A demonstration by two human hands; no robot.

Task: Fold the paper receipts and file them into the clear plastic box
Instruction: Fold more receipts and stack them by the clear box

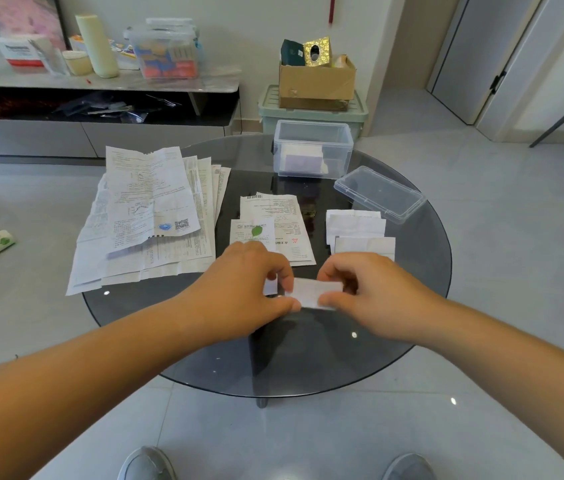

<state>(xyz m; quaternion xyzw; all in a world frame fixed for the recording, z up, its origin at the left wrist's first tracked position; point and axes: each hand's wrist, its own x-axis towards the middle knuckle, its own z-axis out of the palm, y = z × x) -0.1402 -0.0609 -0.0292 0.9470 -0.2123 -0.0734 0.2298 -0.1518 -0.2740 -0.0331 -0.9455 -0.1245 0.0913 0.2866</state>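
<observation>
Pale tiled room, soft light.
Beyond the fingers (332,271), a white wall (256,29) backs a long grey stone-topped cabinet (31,136); far right of them, a grey door (471,53); glossy light-grey floor tiles (516,237) spread below.

Our left forearm (100,368) and right forearm (481,341) are bare along the whole length in view, wrists included. Our left grip (245,282) and right grip (374,292) are bare too, fingers and knuckles uncovered. At the bottom edge we see the toes of our left shoe (147,462) and right shoe (408,467). Both are grey, rounded, with a matte upper. A tiny dark speck sits on the upper edge of the left forearm, and we cannot tell what it is.
</observation>
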